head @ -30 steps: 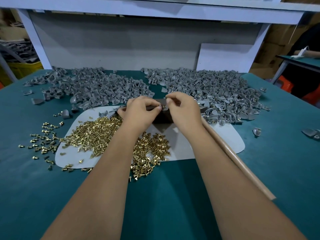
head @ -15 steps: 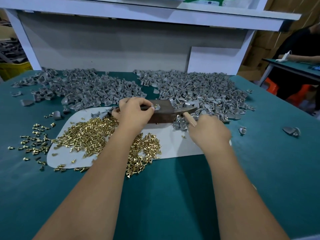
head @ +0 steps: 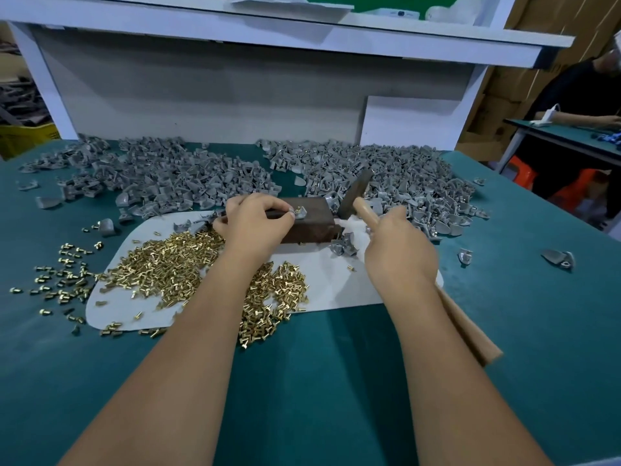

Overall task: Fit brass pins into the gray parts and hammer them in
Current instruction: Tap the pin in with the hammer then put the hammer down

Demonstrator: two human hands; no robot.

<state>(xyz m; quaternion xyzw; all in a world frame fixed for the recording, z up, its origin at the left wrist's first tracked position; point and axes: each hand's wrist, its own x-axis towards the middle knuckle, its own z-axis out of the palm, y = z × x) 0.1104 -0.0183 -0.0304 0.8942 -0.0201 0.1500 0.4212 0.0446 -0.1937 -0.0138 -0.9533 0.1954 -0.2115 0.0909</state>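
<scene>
left hand (head: 255, 223) pinches the small, stiff, light gray part (head: 300, 211) by its edge; right hand (head: 398, 253) grips the hammer (head: 356, 196) beside it.

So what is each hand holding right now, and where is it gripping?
The right hand grips the hammer by its wooden handle, close to the head. The left hand pinches a gray part by its edge on the brown block.

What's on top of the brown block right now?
On the brown block sits one gray part with a brass pin standing in it, pinched by the left hand. That hand covers the block's left end.
</scene>
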